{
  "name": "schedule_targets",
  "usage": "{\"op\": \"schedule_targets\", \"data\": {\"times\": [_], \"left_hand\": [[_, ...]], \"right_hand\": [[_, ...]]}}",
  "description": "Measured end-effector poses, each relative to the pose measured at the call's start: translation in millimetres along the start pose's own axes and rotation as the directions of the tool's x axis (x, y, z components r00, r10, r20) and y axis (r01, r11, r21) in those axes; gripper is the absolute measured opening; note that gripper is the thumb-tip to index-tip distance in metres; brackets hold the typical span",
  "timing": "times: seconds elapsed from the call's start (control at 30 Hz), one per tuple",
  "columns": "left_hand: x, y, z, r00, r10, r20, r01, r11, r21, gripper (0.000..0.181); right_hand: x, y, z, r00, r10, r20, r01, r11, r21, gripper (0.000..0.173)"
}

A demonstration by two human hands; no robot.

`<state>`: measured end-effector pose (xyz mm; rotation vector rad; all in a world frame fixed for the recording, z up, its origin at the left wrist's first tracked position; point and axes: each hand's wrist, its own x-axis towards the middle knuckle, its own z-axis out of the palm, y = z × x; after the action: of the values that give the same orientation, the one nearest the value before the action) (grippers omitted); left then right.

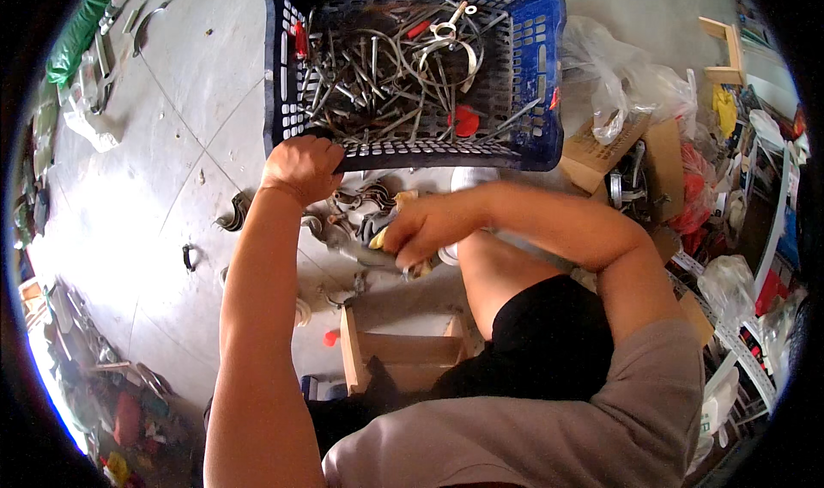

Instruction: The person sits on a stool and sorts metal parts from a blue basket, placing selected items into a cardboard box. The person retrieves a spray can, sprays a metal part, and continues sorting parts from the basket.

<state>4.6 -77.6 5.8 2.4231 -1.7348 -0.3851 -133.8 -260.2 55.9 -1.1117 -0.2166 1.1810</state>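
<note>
My left hand (304, 166) is closed over the near left corner of a blue plastic basket (450, 161). Inside the basket lies a jumble of long bolts (360, 76), metal ring clamps (474, 63) and a flat red disc (465, 121). My right hand (425, 227) is blurred, its fingers bent over the floor just below the basket. Dark and yellow material (378, 230) shows at its fingertips; whether the hand grips it is unclear. Curved metal clamps (367, 195) are heaped on the floor there, partly hidden by the hand.
A small wooden frame (351, 349) lies on the floor in front of me. At left lie a curved metal bracket (235, 212) and a small black piece (187, 257). An open cardboard box (663, 166) and clear plastic bags (637, 89) crowd the right side.
</note>
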Motion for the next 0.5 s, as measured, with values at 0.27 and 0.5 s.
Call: {"op": "schedule_targets", "data": {"times": [0.27, 0.5], "left_hand": [[2, 3, -8, 0.997, -0.032, 0.074, 0.032, 0.999, 0.007, 0.020], [2, 5, -7, 0.991, -0.059, 0.121, 0.060, 0.998, 0.003, 0.024]], "right_hand": [[19, -26, 43, 0.974, -0.090, 0.207, 0.226, 0.396, -0.890, 0.024], [21, -147, 123, 0.301, -0.942, 0.146, 0.790, 0.161, -0.591, 0.011]]}}
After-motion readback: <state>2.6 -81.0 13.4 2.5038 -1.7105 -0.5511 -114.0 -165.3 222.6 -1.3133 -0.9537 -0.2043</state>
